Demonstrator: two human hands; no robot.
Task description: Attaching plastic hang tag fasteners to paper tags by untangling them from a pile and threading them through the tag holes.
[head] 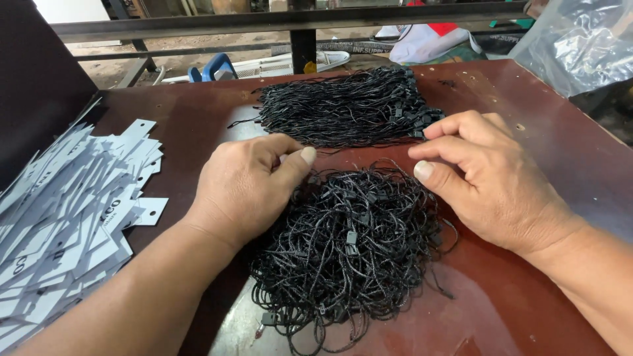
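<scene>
1. left hand (247,188) rests on the loose heap of black cords (349,250) at mid bench (541,138), fingers curled, thumb pinching at strands.
2. right hand (491,178) touches the heap's right edge, fingers bent; whether it grips any cord cannot be told.
3. a tidy bundle of black cords (346,105) lies toward the far edge.
4. white tags (66,217) are piled at the left edge.
</scene>
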